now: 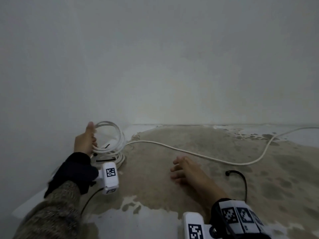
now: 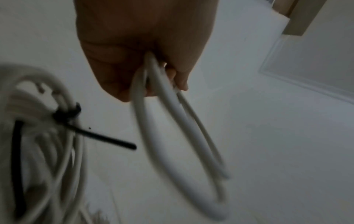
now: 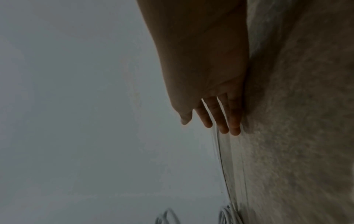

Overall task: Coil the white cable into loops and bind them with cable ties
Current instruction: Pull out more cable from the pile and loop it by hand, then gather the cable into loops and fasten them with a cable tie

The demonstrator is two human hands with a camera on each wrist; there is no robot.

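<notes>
Head view looks down at the floor (image 1: 189,187); wrist views sit close, sharing the white cable (image 1: 110,135).

White cable (image 1: 198,155) runs off the right edge — far end unseen; bound coil (image 2: 38,136) motion-blurred, cut off at left.

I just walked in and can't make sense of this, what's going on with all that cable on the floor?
A person is coiling a white cable. The left hand grips a few fresh loops held up near the wall. Beside them an earlier coil lies on the floor, already bound with a black cable tie. The right hand is open and holds nothing, low over the sandy floor. Much of the cable lies uncoiled, trailing off to the right.
</notes>
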